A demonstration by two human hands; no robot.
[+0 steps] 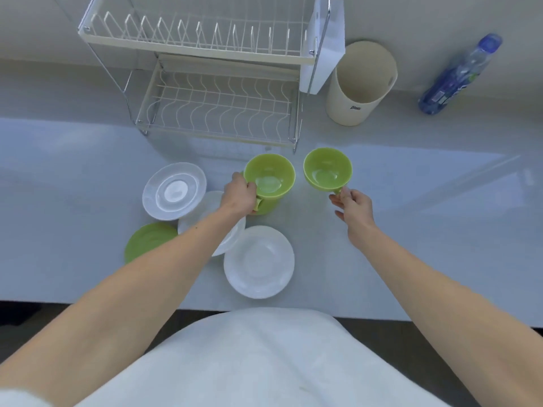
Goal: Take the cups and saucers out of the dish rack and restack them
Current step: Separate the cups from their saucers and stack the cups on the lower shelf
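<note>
Near counter (411,230) front edge: left hand (239,196) gripping green cup (269,183); right hand (354,205) pinching second green cup (327,168) handle; saucers (258,261) beside.

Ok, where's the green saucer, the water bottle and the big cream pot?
green saucer (147,240): head view, on its bare left part.
water bottle (458,77): head view, mid-body on the label.
cream pot (352,108): head view, lower front wall.

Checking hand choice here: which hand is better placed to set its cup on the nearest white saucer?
Probably the left hand. Its cup is just beyond the front white saucer; the right hand holds its cup by the handle, farther right of every saucer.
</note>
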